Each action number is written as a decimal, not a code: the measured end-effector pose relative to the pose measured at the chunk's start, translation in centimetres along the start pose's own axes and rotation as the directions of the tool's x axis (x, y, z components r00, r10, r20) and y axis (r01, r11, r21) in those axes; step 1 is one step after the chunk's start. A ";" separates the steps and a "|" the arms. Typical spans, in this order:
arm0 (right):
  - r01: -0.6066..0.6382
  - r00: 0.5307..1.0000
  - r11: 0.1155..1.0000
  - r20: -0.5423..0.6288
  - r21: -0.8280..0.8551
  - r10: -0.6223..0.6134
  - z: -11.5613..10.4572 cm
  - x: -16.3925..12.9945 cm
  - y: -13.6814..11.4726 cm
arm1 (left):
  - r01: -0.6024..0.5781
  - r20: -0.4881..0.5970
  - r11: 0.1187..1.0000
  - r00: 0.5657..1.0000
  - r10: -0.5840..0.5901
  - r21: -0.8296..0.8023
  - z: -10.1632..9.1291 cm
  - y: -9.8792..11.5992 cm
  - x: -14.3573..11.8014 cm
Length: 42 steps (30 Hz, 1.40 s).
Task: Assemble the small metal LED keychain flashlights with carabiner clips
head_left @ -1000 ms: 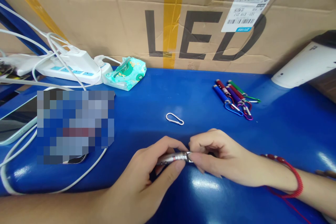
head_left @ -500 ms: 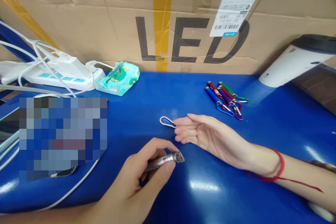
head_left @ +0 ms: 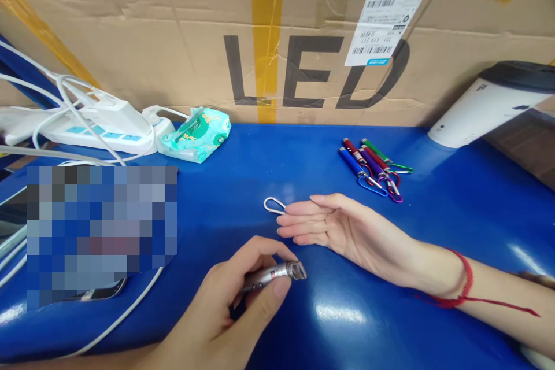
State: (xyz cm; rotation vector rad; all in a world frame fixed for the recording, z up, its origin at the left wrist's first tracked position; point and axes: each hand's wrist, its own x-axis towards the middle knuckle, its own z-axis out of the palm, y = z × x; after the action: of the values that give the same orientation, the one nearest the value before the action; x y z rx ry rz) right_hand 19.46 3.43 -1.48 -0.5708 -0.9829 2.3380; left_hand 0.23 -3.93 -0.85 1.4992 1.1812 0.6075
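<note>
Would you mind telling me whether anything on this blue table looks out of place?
One silver carabiner clip lies alone on the blue table, at the right hand's fingertips, while the coloured mini flashlights have clips attached. The silver flashlight in the left hand shows none.

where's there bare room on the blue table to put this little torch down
Bare blue table lies between the tissue pack and the coloured torches, and again right of those torches up to the white device. The near strip below the right hand is bare too. The left side is crowded: power strip, cables, phone. The carabiner touches the right fingertips.
</note>
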 end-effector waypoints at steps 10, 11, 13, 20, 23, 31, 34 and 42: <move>0.033 0.999 0.995 -0.012 -0.089 -0.034 0.2 -0.3 0.0 | -0.017 0.024 0.998 1.000 0.019 -0.052 0.0 0.1 0.0; 0.042 0.999 0.993 -0.010 -0.106 -0.043 0.2 -0.3 0.0 | -0.014 0.029 0.999 0.999 0.015 -0.047 0.0 0.1 0.0; 0.054 0.998 0.989 -0.006 -0.137 -0.055 0.3 -0.3 0.0 | -0.010 0.036 0.999 0.999 0.012 -0.038 0.0 0.1 0.0; 0.059 0.998 0.986 -0.011 -0.158 -0.062 0.4 -0.1 -0.1 | -0.018 0.028 0.999 0.999 0.019 -0.041 -0.1 0.0 0.0; 0.044 0.999 0.987 -0.017 -0.157 -0.047 0.4 -0.2 -0.1 | -0.019 0.022 0.999 1.000 0.020 -0.039 -0.1 0.0 0.0; 0.022 0.998 0.973 -0.056 -0.231 -0.036 0.7 -0.2 0.2 | -0.045 -0.042 0.995 0.998 0.042 -0.087 0.0 0.1 0.1; 0.002 0.998 0.959 -0.059 -0.285 -0.020 0.6 -0.2 0.4 | -0.047 -0.066 0.994 0.997 0.041 -0.094 0.0 0.2 0.0; 0.024 0.998 0.981 -0.048 -0.192 -0.034 0.6 -0.2 0.1 | -0.037 -0.121 0.996 0.992 0.028 -0.075 0.0 0.2 0.0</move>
State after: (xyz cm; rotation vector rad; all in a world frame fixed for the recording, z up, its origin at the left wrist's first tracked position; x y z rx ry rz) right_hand 19.22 2.96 -1.15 -0.6826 -1.1924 2.2060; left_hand 0.33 -3.93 -0.65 1.4349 1.2131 0.7660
